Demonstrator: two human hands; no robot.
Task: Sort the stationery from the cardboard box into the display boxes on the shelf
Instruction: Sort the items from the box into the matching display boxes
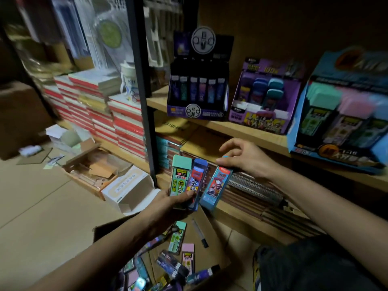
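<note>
Here, left hand [168, 204] gripping 2 lead cases [182, 181], right hand [245, 158] pinching light-blue case [216, 185] top

I was in what looked like the stockroom of a stationery shop. A wooden shelf [252, 134] on a black metal upright [142, 80] carried a black display box [197, 93], a purple display box [264, 101] and a blue display box [340, 122], each printed for retail and stocked with rows of small packaged items. Beside it stood tall stacks of red-edged notebooks [105, 114], with plastic-wrapped packs [100, 34] behind them. Spiral-bound pads [252, 185] filled the lower shelf. On the tiled floor [42, 206] lay opened cartons [90, 171], and a cardboard box [216, 248] held loose lead cases [187, 257].
</note>
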